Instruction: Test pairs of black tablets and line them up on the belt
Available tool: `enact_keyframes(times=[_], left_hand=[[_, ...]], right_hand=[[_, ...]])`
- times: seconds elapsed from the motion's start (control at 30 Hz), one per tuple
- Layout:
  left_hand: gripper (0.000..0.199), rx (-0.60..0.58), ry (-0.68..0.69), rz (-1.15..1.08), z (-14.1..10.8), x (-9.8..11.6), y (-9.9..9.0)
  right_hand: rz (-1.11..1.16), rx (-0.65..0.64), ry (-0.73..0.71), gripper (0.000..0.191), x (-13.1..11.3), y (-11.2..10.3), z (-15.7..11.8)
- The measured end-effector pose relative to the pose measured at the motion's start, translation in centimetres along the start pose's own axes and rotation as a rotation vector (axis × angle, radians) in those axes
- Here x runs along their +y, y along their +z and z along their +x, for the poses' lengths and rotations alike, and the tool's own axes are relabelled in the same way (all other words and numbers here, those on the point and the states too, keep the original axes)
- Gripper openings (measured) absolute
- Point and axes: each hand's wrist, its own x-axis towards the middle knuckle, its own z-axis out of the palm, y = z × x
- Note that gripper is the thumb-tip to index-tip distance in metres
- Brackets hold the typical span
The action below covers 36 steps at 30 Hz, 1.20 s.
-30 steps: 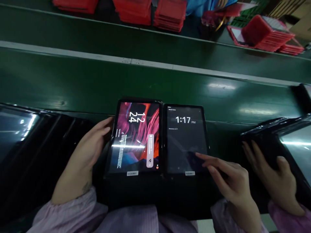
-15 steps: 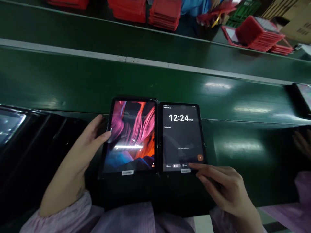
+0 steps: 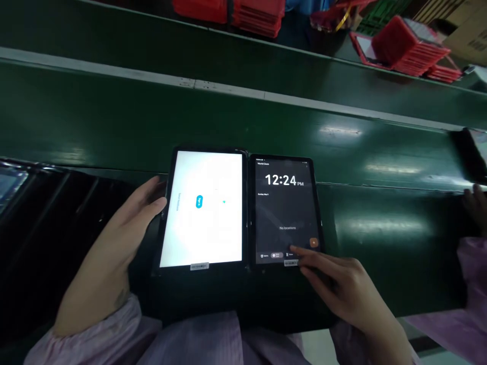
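Note:
Two tablets lie side by side on the green bench. The left tablet (image 3: 203, 223) has a white screen with a blue button and sideways text. My left hand (image 3: 127, 218) grips its left edge, thumb at the bezel; the other fingers are partly hidden. On the right tablet (image 3: 285, 208) a dark world clock page reads 12:24 PM. My right hand (image 3: 342, 276) is over its lower right corner, holding nothing. Its index finger points at the lower screen, and whether it touches the glass I cannot tell. Each tablet has a small barcode label at its bottom edge.
Dark, shiny flat items stand in a row (image 3: 64, 213) at the left. Stacks of red cases (image 3: 258, 17) and more red cases (image 3: 409, 48) lie on the far bench. Another person's hand (image 3: 475, 203) and purple sleeve show at the right, near a black device (image 3: 470, 154).
The left tablet's screen went from a colourful wallpaper to a white page. My right index finger shifted slightly up and left over the clock screen. My left hand stays at the tablet's edge.

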Motion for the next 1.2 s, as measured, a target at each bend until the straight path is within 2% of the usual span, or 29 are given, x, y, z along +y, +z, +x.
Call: enact_keyframes(times=[0.17, 0.43, 0.57, 0.77, 0.97, 1.07, 1.2], left_hand=[[0.054, -0.004, 0.023, 0.017, 0.2, -0.4, -0.1], [0.049, -0.004, 0.056, 0.049, 1.2, -1.3, -0.2], [0.047, 0.031, 0.028, 0.03, 1.1, -1.4, -0.4], [0.047, 0.038, 0.101, 0.063, 1.4, -1.9, -0.5], [0.048, 0.046, 0.11, 0.087, 1.5, -2.4, -0.8], [0.048, 0.054, 0.113, 0.093, 1.6, -2.5, -0.8], [0.046, 0.06, 0.114, 0.049, 1.7, -2.3, -0.4]], right_hand=[[-0.056, 0.072, 0.067, 0.02, 0.5, 0.1, 0.2], [-0.017, 0.102, -0.011, 0.023, 0.0, 0.0, 0.6], [0.034, 0.065, -0.059, 0.025, -0.2, -0.4, 0.8], [0.035, 0.077, -0.062, 0.019, -0.2, 0.3, 1.1], [0.135, -0.021, -0.154, 0.025, -0.3, 0.2, 1.1], [0.112, -0.052, -0.09, 0.024, 0.1, -0.1, 0.6], [0.002, 0.063, 0.016, 0.024, 0.8, 0.2, 0.4]])
